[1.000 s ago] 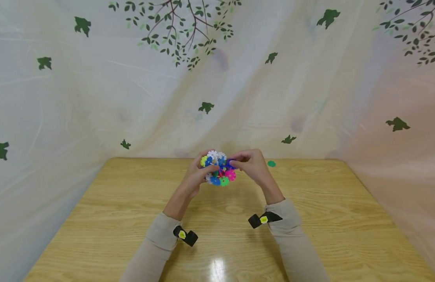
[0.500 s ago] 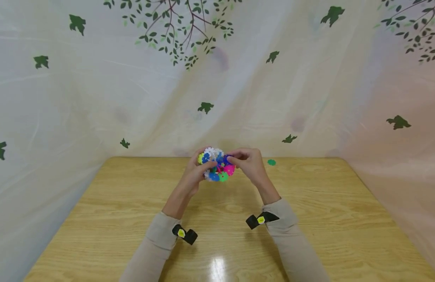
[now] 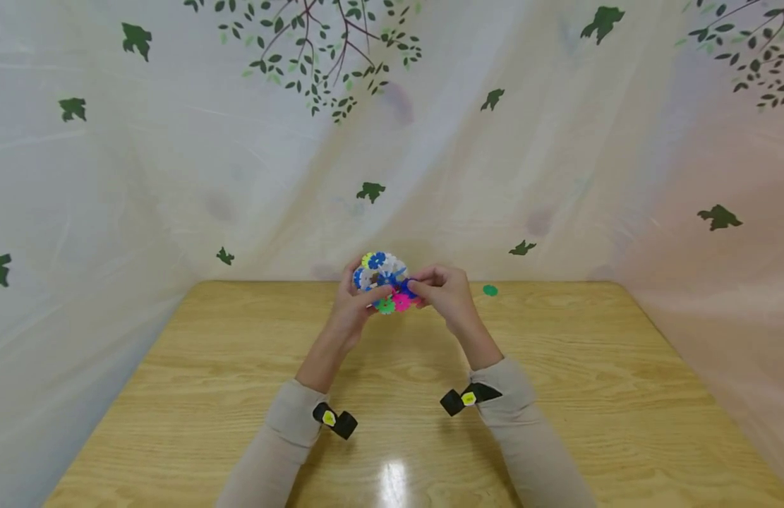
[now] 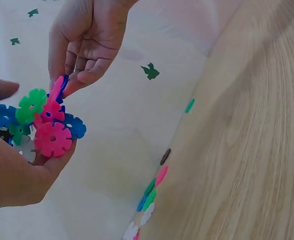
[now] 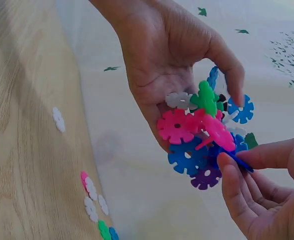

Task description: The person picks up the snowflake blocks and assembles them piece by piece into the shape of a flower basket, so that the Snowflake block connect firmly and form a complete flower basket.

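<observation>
A cluster of interlocked notched plastic discs (image 3: 387,279), in white, blue, yellow, green and pink, is up off the table between both hands. My left hand (image 3: 348,310) grips it from the left, thumb over its front. At its right side my right hand (image 3: 451,300) pinches a dark blue disc (image 5: 241,162) between thumb and fingertips; that disc touches the cluster. In the right wrist view, a purple disc (image 5: 205,178) and a pink disc (image 5: 176,126) sit on the cluster near the pinched one. The left fingers behind the cluster are partly hidden.
A green disc (image 3: 490,290) lies near the back edge of the wooden table (image 3: 239,395). Both wrist views show several loose discs along the table's edge, including a brown one (image 4: 165,156) and a white one (image 5: 59,119). A patterned cloth (image 3: 290,190) hangs behind.
The cluster has turned in my left hand and risen slightly; its yellow and blue discs now stand at the top. My right hand keeps its pinch on the dark blue disc.
</observation>
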A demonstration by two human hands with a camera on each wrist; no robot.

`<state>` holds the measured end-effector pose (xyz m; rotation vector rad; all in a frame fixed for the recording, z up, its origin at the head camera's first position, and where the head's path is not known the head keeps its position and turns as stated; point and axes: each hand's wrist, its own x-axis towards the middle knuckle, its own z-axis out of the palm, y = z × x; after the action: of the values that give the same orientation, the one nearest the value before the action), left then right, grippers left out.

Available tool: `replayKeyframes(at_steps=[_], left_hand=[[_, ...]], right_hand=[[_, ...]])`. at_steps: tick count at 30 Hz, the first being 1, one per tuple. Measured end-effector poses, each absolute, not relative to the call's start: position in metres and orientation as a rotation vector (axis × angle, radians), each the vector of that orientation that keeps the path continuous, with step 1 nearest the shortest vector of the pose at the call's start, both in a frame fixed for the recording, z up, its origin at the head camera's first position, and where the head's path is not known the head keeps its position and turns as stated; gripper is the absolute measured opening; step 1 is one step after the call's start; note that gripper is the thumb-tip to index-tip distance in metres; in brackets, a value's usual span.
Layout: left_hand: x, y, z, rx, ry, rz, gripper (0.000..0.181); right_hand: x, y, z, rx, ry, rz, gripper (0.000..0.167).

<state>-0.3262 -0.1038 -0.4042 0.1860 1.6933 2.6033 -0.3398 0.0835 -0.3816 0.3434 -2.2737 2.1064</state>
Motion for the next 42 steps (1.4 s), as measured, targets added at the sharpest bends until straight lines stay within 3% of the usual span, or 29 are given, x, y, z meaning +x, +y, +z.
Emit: replayKeyframes(at_steps=[7,16,24,33,42], left_hand=[[-0.325,-0.109,-0.404,0.129,1.775,2.600,0.070],[-0.322,-0.114,-0.398,0.050,1.731,2.585,0.067],[-0.325,-0.124,-0.396,-0.057,1.720,2.588,0.057],[-0.329,-0.129,-0.397,-0.031,1.727,2.554,0.061],[-0.329,-0.129,-0.397,-0.030,1.745,2.530,0.062]], right_hand=[[-0.338,0.086,-0.381,0.471,-2.425,2.134,0.017],[-0.357,0.117,-0.378,0.537,-2.589,1.935,0.031],[-0.400,0.121,-0.406,0.607,-2.893,1.597,0.026],[-0.435,0.105,-0.447,0.717,-3.075,1.199,0.041],[-0.434,0.094,-0.447,0.781,-3.171,0.906,0.021]])
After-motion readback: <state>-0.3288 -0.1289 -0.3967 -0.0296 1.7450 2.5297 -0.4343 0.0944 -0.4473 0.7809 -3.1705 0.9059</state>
